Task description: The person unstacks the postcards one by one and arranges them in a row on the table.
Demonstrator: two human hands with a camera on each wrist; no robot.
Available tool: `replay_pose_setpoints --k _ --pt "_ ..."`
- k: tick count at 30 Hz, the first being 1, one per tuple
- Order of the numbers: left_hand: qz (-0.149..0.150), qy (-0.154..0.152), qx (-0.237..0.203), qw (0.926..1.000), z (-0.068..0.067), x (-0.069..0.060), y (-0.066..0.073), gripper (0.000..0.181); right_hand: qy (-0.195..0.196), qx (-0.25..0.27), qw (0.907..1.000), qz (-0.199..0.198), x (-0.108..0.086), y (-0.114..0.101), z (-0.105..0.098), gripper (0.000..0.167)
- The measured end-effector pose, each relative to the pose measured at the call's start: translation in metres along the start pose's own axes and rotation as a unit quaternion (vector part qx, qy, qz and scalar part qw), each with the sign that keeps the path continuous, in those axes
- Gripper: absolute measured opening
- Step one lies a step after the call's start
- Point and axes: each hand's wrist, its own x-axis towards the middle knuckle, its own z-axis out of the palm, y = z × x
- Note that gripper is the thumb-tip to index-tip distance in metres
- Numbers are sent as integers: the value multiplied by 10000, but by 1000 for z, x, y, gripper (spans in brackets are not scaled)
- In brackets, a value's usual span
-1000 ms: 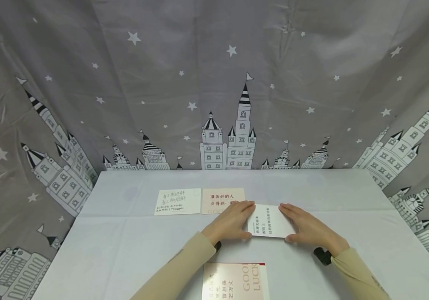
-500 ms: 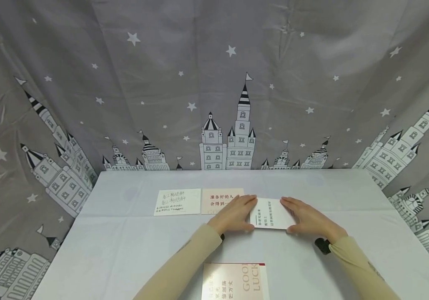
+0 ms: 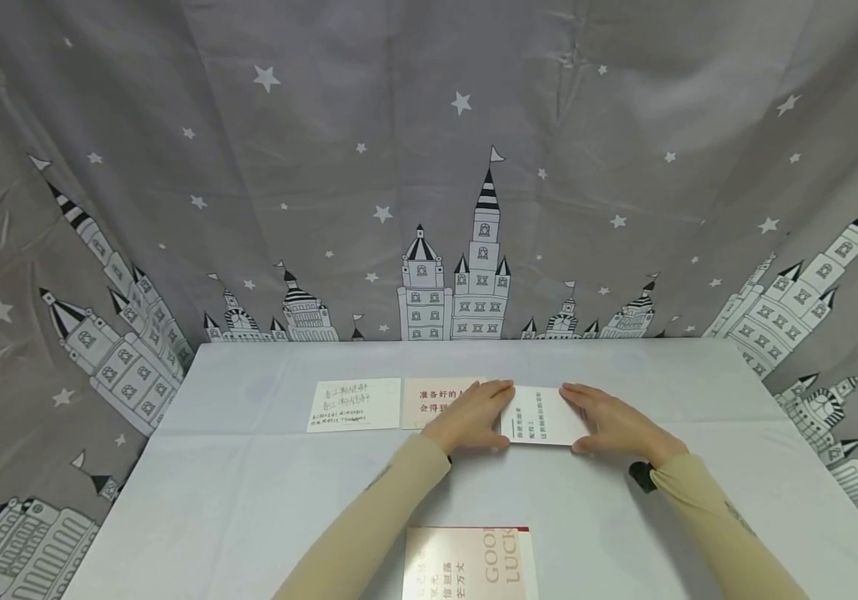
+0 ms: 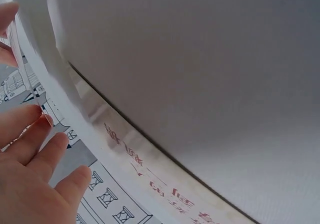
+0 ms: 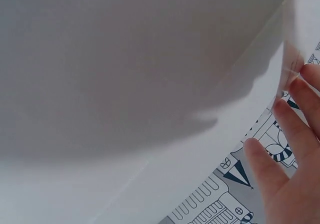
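A white card (image 3: pixel 545 415) with dark green print lies between the two hands in the head view. My left hand (image 3: pixel 471 417) holds its left edge, thumb at the near corner. My right hand (image 3: pixel 619 423) holds the right edge the same way. Under the left hand, part of a cream card (image 3: pixel 429 402) with red characters is covered. In the left wrist view the left hand (image 4: pixel 40 169) shows its fingers at a thin card edge; in the right wrist view the right hand (image 5: pixel 292 149) does likewise.
Left of the cream card lies a white card (image 3: pixel 354 405) with handwriting. At the near edge of the white table (image 3: pixel 249 500) is a cream and pink card (image 3: pixel 470 565) reading GOOD LUCK. A grey curtain (image 3: pixel 324 125) with castles and stars hangs behind.
Both hands have moved the white card away from the near edge, slightly to the right, toward the row of cards. The other cards have stayed in place.
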Motion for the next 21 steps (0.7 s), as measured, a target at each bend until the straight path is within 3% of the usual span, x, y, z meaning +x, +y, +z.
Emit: replay_pose_setpoints --k 21 --pt "-274 -194 -176 9993 -3 21 -16 82 -129 -246 9995 148 28 8 -3 85"
